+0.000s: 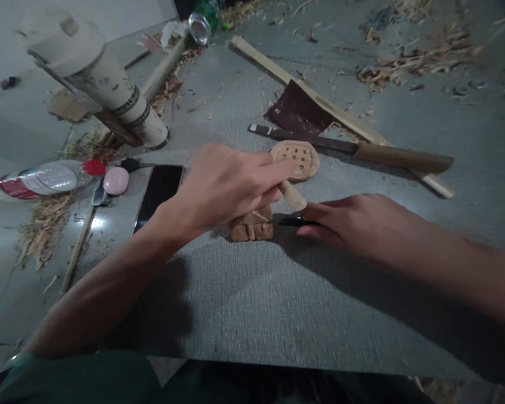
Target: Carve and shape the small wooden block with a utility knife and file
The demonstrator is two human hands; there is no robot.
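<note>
The left hand (231, 177), back upward, index pointing across a latticed wooden disc (301, 150), grips a pale wooden piece (293, 196) above the table (244, 303); the right hand (353, 221) pinches a black tool (292, 222) near its end.

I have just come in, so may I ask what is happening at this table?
A person's left hand holds a wooden paddle with a grid of square cuts and partly hides a wooden block on the table. The right hand grips a slim black tool close to the end of the paddle's handle; whether the tool touches it, I cannot tell. A phone lies to the left.
</note>
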